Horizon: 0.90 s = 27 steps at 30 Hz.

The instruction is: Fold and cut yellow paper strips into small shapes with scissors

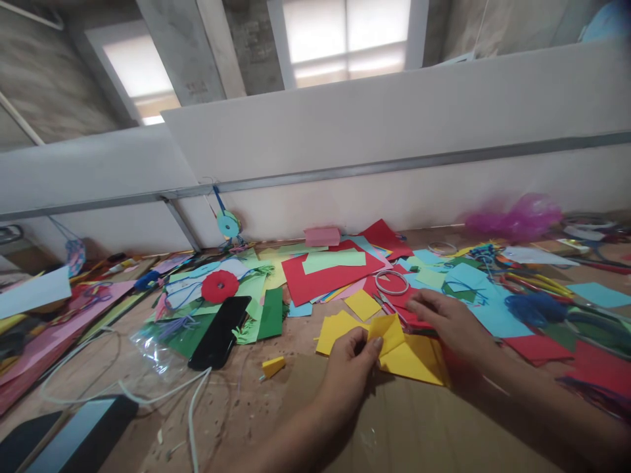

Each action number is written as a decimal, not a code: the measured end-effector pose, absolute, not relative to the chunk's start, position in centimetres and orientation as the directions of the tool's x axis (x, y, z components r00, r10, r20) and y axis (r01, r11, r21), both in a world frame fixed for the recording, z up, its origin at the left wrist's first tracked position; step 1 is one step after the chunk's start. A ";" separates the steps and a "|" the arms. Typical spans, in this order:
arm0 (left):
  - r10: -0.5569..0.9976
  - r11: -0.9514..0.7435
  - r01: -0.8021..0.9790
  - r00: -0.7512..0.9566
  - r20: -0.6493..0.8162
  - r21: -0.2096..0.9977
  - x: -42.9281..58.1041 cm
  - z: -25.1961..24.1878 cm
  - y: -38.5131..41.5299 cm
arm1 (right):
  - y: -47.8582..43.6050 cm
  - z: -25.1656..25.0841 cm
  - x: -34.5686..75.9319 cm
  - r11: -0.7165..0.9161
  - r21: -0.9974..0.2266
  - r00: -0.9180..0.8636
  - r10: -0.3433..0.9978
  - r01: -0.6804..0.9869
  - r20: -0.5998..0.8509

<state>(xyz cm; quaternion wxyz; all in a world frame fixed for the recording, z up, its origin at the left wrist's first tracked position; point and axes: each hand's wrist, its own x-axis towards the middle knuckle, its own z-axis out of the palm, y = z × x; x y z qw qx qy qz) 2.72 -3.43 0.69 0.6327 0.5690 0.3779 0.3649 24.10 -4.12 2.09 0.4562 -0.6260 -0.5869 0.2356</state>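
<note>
brown tabletop (231, 420); directly on it: cardboard sheet (414, 430), white cable (190, 420), small yellow piece (273, 366), blue paper (599, 295) at right.

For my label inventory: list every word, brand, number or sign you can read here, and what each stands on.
None can be read in this view.
Grey pillar: faint marks, too blurred to tell whether they are letters.
Black phone: no lettering visible.
Yellow paper in the left hand: no lettering visible.
</note>
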 end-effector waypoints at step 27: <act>0.929 0.210 -0.241 0.351 -0.117 0.948 3.0 1.4 -2.9 | -3.3 2.9 24.0 -0.085 -0.994 0.182 0.979 -0.064 -0.095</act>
